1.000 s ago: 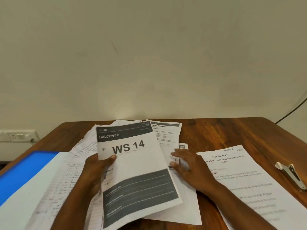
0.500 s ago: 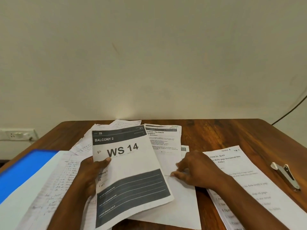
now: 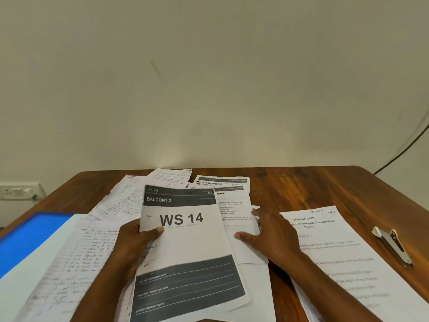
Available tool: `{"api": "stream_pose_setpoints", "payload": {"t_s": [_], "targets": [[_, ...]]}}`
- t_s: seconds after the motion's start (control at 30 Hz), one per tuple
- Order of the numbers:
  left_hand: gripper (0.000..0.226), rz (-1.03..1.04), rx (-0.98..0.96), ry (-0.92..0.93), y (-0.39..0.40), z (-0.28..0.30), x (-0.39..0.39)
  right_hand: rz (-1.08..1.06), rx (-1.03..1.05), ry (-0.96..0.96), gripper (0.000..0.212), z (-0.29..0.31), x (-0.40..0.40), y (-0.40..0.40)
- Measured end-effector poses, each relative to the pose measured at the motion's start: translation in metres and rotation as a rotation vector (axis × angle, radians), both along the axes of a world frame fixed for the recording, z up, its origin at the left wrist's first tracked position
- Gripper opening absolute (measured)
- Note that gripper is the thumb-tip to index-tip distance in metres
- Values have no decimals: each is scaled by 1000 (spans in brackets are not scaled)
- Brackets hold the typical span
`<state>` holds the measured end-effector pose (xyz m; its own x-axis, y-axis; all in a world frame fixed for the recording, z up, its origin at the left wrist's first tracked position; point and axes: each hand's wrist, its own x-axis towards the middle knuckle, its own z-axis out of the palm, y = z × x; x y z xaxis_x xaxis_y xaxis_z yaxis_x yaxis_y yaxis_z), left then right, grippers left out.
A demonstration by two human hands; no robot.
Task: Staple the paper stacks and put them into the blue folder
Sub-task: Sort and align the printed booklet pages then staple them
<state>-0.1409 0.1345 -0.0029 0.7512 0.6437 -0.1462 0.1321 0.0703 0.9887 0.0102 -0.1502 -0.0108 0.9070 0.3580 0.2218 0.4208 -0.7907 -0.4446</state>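
Left hand grips the printed sheet marked "WS 14" at its left edge in the lower middle of the frame, thumb on the face and fingers curled behind it, while the right hand lies with its fingers spread and nearly straight, palm down, on the white printed papers just right of that sheet. Beneath everything, the wooden bench fills the lower half of the frame, below a plain pale wall. At the lower left lies the blue folder, opened, with a handwritten page resting on its white inner side. Behind it, more handwritten sheets fan out toward the centre of the bench. At the lower right lies a typed instruction sheet, its near corner running out of the frame, the right forearm crossing over its left edge. Right of that sheet, apart from it near the right edge, sits the small metal stapler, untouched. At the far left, on the wall, a white socket strip shows, and a dark cable runs down at the far right.
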Motion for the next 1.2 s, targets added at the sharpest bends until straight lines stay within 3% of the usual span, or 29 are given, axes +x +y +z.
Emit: {"api": "stream_pose_setpoints", "payload": {"t_s": [0.37,0.47,0.63,0.73,0.83,1.0,1.1,1.2], "targets": [[21,19,72,-65,-3,-1,2,57,146,275,59,17,9,-11],[22,29,59,-73,-4,0,3,152,74,390,54,35,8,-24],[15,48,62,-110,-3,4,1,274,-238,506,47,67,7,-41],[17,69,80,-105,1,2,2,257,-267,593,43,73,7,-44],[27,68,118,-81,3,1,3,189,-217,489,44,66,6,-34],[34,52,146,-59,2,-1,4,-30,155,222,51,31,5,-8],[36,47,138,-52,1,-1,5,-63,231,81,45,20,2,-3],[36,34,92,-67,-3,3,5,-11,359,110,31,15,6,0]]}}
